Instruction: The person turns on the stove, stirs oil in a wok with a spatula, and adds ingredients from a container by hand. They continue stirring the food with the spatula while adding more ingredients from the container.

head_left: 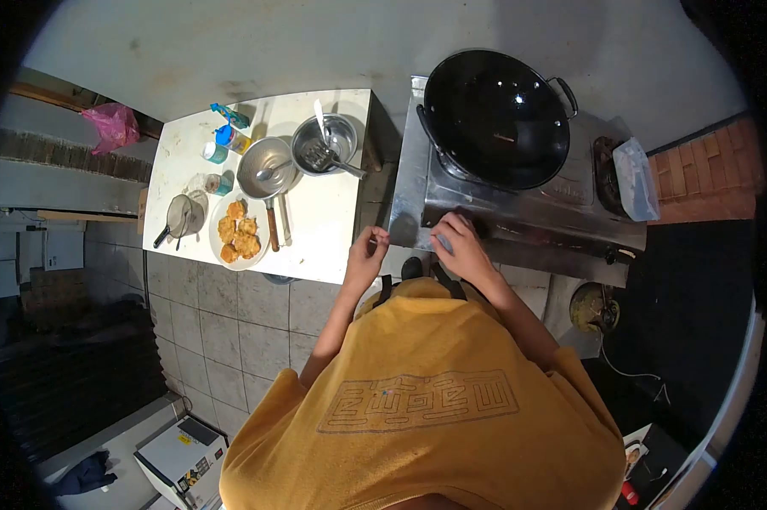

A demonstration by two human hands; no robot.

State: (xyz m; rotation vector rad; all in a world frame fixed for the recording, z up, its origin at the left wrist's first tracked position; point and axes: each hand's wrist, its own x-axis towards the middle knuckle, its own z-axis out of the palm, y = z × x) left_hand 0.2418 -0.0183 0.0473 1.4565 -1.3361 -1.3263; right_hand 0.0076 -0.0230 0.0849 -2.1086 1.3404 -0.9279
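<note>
Stove front (pixel 536 228) partly hidden behind right hand (pixel 461 249), possibly touching

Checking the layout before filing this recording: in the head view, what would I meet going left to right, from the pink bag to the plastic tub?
Pink bag, dark-handled container, white plate, metal bowl, left hand, black wok, plastic tub.

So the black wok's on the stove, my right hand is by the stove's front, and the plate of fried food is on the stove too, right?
Not quite: the head view shows the plate of fried food on the white table, left of the stove. The black wok is on the stove, and your right hand is by the stove's front.
</note>
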